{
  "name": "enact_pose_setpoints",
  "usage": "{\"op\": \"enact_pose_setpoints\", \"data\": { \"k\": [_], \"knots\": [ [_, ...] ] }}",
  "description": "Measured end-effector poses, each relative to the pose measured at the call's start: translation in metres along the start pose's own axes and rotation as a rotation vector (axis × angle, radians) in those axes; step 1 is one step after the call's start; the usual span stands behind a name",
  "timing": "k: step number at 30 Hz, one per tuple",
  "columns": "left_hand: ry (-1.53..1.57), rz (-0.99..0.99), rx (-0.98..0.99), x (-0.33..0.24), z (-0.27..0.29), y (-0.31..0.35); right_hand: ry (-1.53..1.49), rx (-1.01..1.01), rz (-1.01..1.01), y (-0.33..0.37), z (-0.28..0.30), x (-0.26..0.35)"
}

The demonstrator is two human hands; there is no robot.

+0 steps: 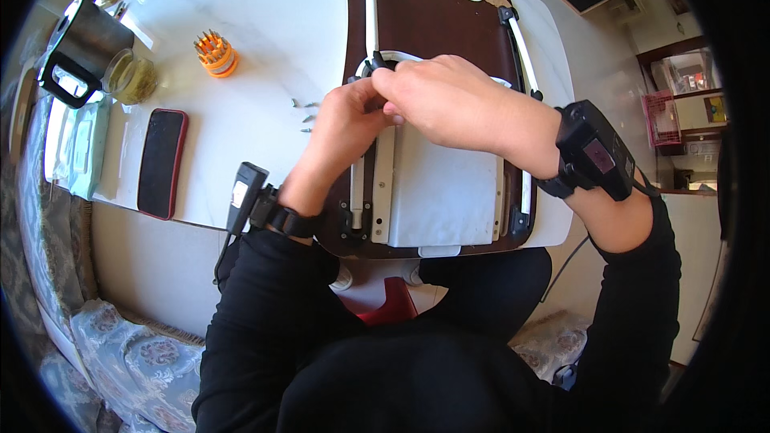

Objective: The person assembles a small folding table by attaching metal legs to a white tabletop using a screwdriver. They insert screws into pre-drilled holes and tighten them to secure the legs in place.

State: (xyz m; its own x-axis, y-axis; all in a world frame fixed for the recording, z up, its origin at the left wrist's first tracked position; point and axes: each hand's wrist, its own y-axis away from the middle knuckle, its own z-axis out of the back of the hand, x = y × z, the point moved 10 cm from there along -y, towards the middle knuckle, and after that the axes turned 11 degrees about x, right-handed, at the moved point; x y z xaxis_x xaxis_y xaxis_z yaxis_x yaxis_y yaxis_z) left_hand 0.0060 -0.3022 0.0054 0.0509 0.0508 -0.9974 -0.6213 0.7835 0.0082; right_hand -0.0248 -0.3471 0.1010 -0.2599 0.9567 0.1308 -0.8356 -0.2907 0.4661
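A folding lap table (433,20) lies upside down, its dark brown underside facing up. White tubular legs (371,12) run along both its sides, held by black brackets (355,219). A pale drawer (443,192) is fitted between them, towards me. Over the left leg, my left hand (343,122) and my right hand (449,100) meet with fingers closed. A small black piece (374,62) shows at the right fingertips; its kind is unclear. What the left fingers pinch is hidden. Several small screws (307,119) lie on the white table beside my left hand.
An orange holder (220,62) full of screwdriver bits stands on the white table (257,0). Further left are a phone (163,164) in a red case, a glass jar (131,78), a metal kettle (88,44) and a pale green packet (84,148). A red stool (391,301) shows below.
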Motion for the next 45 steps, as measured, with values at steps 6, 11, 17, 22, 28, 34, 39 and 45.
{"op": "enact_pose_setpoints", "data": {
  "k": [6,11,17,22,28,34,39,45],
  "knots": [
    [-0.029,0.050,0.141,0.010,0.001,0.001,0.084,0.077,0.169,-0.005,-0.005,0.012],
    [0.016,-0.027,0.178,0.001,-0.004,-0.002,0.189,0.101,0.307,0.001,-0.004,0.010],
    [-0.089,0.008,0.081,0.004,-0.005,-0.006,0.197,-0.005,0.237,0.005,0.009,0.010],
    [-0.095,-0.035,0.038,0.003,-0.006,-0.007,0.015,0.049,-0.238,0.015,0.007,-0.027],
    [0.048,-0.025,0.062,0.007,-0.006,-0.010,0.040,-0.009,0.029,0.007,0.007,-0.015],
    [-0.188,0.093,0.185,0.010,-0.009,0.001,0.195,0.001,0.368,0.010,0.000,0.010],
    [-0.332,-0.046,0.237,-0.005,-0.015,0.005,0.400,-0.073,0.536,0.031,-0.009,0.027],
    [-0.324,0.050,0.178,0.005,-0.014,0.001,0.236,0.028,0.221,0.022,-0.005,0.006]
  ]
}}
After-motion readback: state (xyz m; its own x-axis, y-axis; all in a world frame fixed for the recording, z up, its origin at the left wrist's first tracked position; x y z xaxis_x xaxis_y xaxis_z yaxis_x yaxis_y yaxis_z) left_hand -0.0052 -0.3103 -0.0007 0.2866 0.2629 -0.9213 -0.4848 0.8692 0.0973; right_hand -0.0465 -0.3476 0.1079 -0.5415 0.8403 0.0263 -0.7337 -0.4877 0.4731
